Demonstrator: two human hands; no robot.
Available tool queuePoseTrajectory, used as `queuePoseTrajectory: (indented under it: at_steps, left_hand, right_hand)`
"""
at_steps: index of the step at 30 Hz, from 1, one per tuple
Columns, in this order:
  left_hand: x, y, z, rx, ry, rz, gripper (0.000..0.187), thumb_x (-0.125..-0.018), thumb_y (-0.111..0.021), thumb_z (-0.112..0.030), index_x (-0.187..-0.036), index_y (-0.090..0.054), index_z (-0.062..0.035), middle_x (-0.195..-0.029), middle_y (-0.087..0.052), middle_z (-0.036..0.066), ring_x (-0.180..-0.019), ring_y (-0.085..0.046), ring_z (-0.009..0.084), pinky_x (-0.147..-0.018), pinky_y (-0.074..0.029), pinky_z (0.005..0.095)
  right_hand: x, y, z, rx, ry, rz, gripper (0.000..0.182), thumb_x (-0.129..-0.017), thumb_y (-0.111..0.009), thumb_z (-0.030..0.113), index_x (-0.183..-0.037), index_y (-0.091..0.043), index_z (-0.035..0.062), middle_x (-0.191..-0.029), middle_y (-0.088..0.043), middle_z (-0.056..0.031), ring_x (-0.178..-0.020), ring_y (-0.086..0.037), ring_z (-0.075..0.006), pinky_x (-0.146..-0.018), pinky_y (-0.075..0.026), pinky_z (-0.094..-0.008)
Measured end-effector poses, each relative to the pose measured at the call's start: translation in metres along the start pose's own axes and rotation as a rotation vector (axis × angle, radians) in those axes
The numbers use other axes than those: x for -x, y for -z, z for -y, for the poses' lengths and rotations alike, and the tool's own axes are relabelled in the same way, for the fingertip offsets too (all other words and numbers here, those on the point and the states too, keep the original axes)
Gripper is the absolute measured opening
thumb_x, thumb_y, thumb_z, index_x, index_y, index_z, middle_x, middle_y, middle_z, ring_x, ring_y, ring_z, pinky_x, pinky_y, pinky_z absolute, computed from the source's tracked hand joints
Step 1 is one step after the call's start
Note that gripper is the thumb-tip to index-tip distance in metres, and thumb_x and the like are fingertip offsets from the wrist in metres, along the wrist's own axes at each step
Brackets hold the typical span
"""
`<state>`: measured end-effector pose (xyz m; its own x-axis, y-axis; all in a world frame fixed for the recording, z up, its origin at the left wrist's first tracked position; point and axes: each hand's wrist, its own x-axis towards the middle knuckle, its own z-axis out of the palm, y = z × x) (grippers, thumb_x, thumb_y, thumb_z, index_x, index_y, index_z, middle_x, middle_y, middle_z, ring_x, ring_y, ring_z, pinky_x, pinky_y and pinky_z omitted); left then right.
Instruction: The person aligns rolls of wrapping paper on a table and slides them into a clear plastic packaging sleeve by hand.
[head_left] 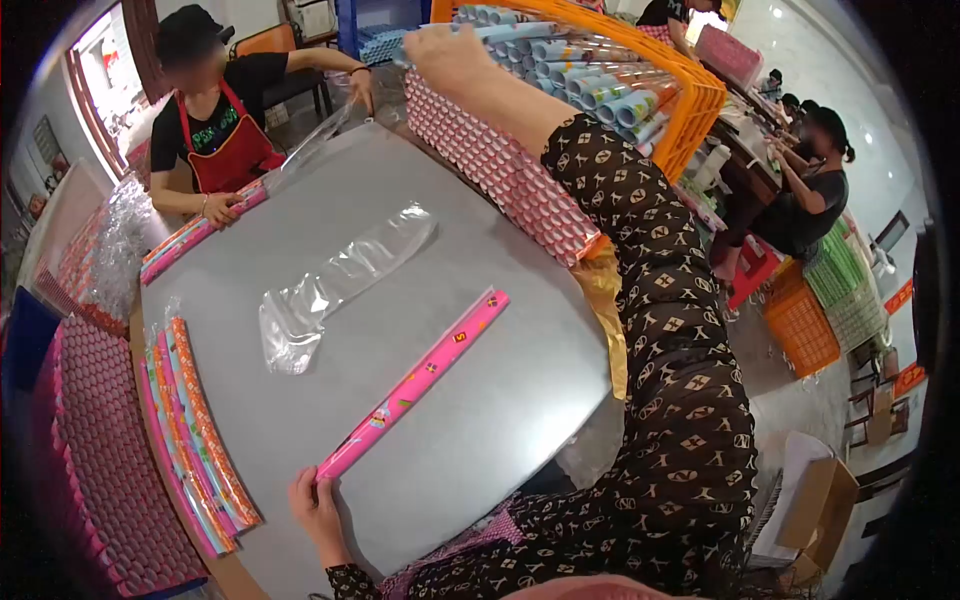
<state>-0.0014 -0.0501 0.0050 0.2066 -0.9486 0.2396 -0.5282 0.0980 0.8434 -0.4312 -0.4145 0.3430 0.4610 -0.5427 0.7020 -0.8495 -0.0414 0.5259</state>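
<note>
On the grey table (480,400) we see a pink paper roll (415,383) lying diagonally; our left hand (315,505), at seven o'clock, pinches its near end with curled fingers; our right hand (445,55), at twelve o'clock, reaches onto blue rolls (590,75) in an orange basket (700,105), how far open we cannot tell; a clear plastic sleeve (335,285) lies beside the pink roll; a person in a red apron (225,150) sits at ten o'clock.

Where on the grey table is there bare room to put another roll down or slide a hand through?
The grey table is bare right of the pink roll, toward the near edge, and between the clear sleeve and the red stack. The left rim is crowded with wrapped rolls. The left hand pinches the pink roll's end; the right hand reaches the orange crate.
</note>
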Motion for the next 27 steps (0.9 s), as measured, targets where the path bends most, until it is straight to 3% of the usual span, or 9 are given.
queuePoseTrajectory:
  at_steps: [4, 9, 11, 15, 17, 19, 21, 25, 27]
  left_hand:
    - [-0.001, -0.002, -0.007, -0.037, -0.063, -0.039, 0.023, -0.085, -0.070, -0.003, -0.107, -0.065, 0.0007, -0.106, -0.065, 0.013, -0.094, -0.060, 0.0270, -0.083, -0.049, 0.0367]
    - [0.000, -0.001, 0.002, -0.092, -0.136, -0.040, 0.022, -0.088, -0.068, -0.009, -0.106, -0.065, 0.0018, -0.102, -0.066, 0.012, -0.093, -0.060, 0.0252, -0.085, -0.048, 0.0367]
    - [-0.001, 0.000, -0.012, -0.060, -0.114, -0.050, 0.022, -0.090, -0.066, -0.012, -0.107, -0.065, 0.0025, -0.100, -0.065, 0.011, -0.092, -0.059, 0.0226, -0.085, -0.047, 0.0357]
    - [-0.006, -0.005, 0.010, -0.085, -0.139, -0.071, 0.022, -0.087, -0.068, -0.013, -0.104, -0.067, 0.0011, -0.097, -0.067, 0.012, -0.091, -0.060, 0.0265, -0.083, -0.048, 0.0371]
    - [-0.005, -0.006, 0.004, -0.081, -0.120, -0.089, 0.020, -0.086, -0.070, -0.012, -0.102, -0.067, -0.0005, -0.097, -0.067, 0.012, -0.091, -0.061, 0.0288, -0.082, -0.048, 0.0384]
    - [-0.004, -0.004, -0.005, -0.079, -0.142, -0.062, 0.020, -0.086, -0.069, -0.014, -0.100, -0.068, -0.0005, -0.094, -0.067, 0.013, -0.089, -0.061, 0.0300, -0.081, -0.048, 0.0387]
    - [-0.009, -0.006, 0.008, -0.054, -0.174, -0.053, 0.019, -0.087, -0.068, -0.016, -0.098, -0.068, -0.0004, -0.092, -0.067, 0.014, -0.087, -0.061, 0.0318, -0.079, -0.048, 0.0392]
    - [-0.006, -0.004, 0.003, -0.080, -0.208, -0.073, 0.026, -0.090, -0.067, -0.018, -0.104, -0.067, 0.0039, -0.096, -0.068, 0.017, -0.088, -0.065, 0.0276, -0.080, -0.051, 0.0354]
    - [-0.007, -0.002, -0.002, 0.006, -0.133, -0.042, 0.027, -0.090, -0.068, -0.019, -0.105, -0.068, 0.0033, -0.097, -0.068, 0.017, -0.088, -0.066, 0.0264, -0.079, -0.051, 0.0352]
  right_hand:
    - [0.002, 0.053, 0.029, -0.047, 0.104, -0.066, 0.015, -0.083, -0.060, 0.013, -0.098, -0.057, 0.0101, -0.095, -0.066, -0.0050, -0.093, -0.066, -0.0251, -0.074, -0.048, -0.0493]
    - [0.014, 0.167, 0.039, -0.295, 0.128, -0.107, 0.025, -0.088, -0.068, 0.021, -0.107, -0.061, 0.0074, -0.099, -0.067, -0.0075, -0.093, -0.068, -0.0238, -0.072, -0.053, -0.0457]
    - [0.027, 0.251, 0.030, -0.503, -0.084, -0.041, 0.021, -0.088, -0.059, 0.010, -0.108, -0.063, 0.0033, -0.096, -0.068, -0.0174, -0.095, -0.066, -0.0340, -0.084, -0.052, -0.0433]
    - [0.046, 0.271, -0.016, -0.974, 0.050, -0.425, 0.019, -0.092, -0.060, 0.010, -0.109, -0.060, 0.0030, -0.097, -0.065, -0.0155, -0.099, -0.062, -0.0315, -0.085, -0.051, -0.0396]
    - [0.058, 0.260, -0.052, -1.532, 0.050, -0.530, 0.013, -0.089, -0.061, 0.012, -0.098, -0.066, 0.0050, -0.089, -0.065, -0.0110, -0.098, -0.061, -0.0300, -0.082, -0.051, -0.0429]
    - [0.091, 0.276, -0.082, -1.282, -0.482, -0.469, 0.019, -0.098, -0.057, 0.019, -0.110, -0.057, 0.0049, -0.109, -0.067, -0.0126, -0.107, -0.065, -0.0304, -0.080, -0.055, -0.0437]
    - [0.115, 0.274, -0.115, -1.509, -0.680, -0.447, 0.025, -0.104, -0.049, 0.023, -0.122, -0.053, 0.0056, -0.122, -0.063, -0.0167, -0.116, -0.061, -0.0324, -0.090, -0.056, -0.0436]
    - [0.199, 0.231, -0.166, -1.933, -0.815, -0.262, 0.036, -0.102, -0.052, 0.020, -0.135, -0.046, 0.0061, -0.130, -0.057, -0.0191, -0.118, -0.058, -0.0353, -0.099, -0.050, -0.0551]
    - [0.234, 0.219, -0.132, -2.270, -0.820, -0.097, 0.041, -0.097, -0.060, 0.018, -0.134, -0.047, 0.0066, -0.128, -0.058, -0.0181, -0.119, -0.057, -0.0363, -0.099, -0.048, -0.0576]
